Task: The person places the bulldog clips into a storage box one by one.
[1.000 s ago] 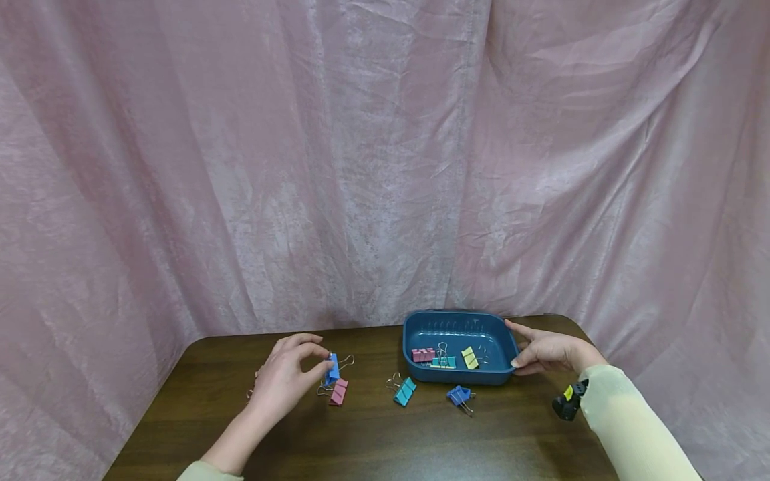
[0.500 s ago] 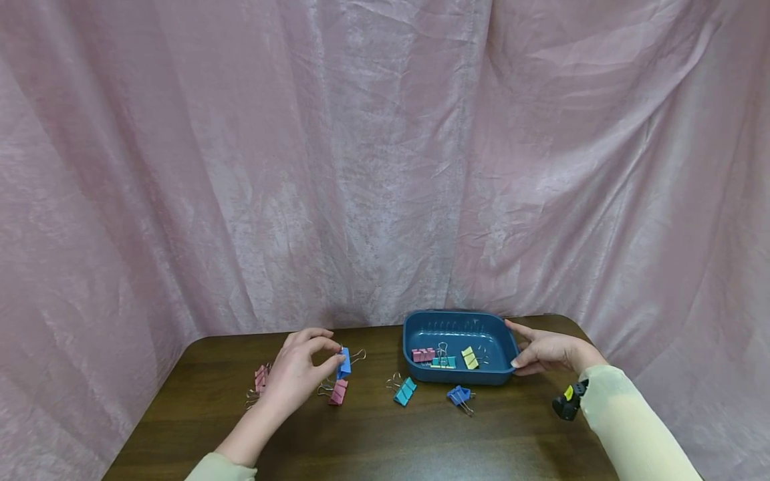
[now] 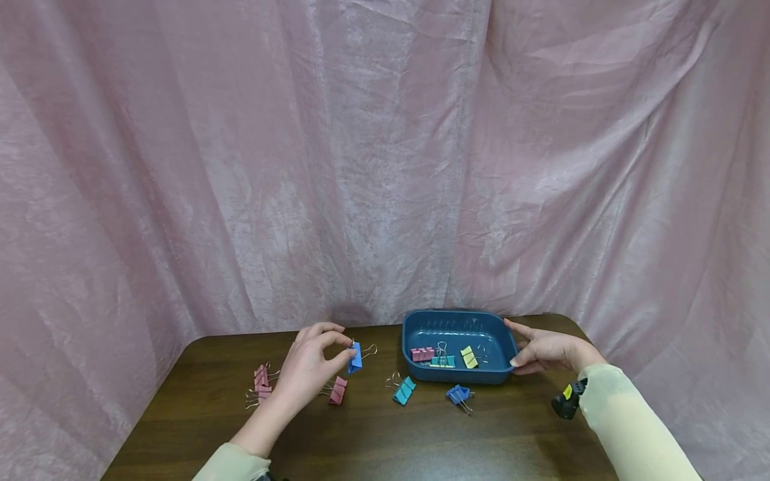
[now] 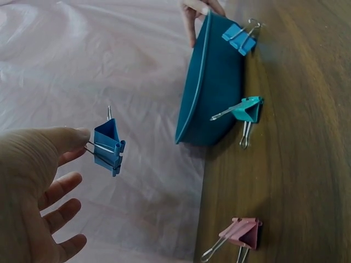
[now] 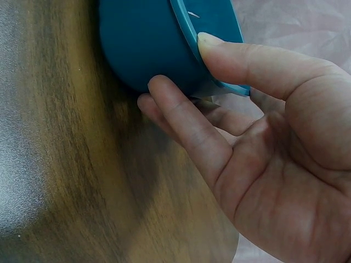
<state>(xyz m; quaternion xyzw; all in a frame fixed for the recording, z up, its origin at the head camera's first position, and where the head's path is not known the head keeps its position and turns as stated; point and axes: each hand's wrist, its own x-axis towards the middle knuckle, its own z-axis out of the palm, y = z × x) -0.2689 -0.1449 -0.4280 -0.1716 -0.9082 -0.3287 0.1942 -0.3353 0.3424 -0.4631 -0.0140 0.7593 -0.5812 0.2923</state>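
Note:
My left hand pinches a blue binder clip by one wire handle between thumb and forefinger, raised above the table. In the left wrist view that blue binder clip hangs from the thumb tip, the other fingers spread loosely. My right hand holds the right end of a dark blue plastic tray. The right wrist view has its thumb on the rim of the tray and two fingertips against the lower outer wall. Inside the tray lie pink, teal and yellow binder clips.
On the brown table, a teal clip and a blue clip lie before the tray. A pink clip is beside my left hand, other pink clips farther left. A pink curtain hangs behind.
My left hand has lifted the blue binder clip and carried it to the right, away from the pink clip. More pink clips at left are uncovered. The right hand and tray stay put.

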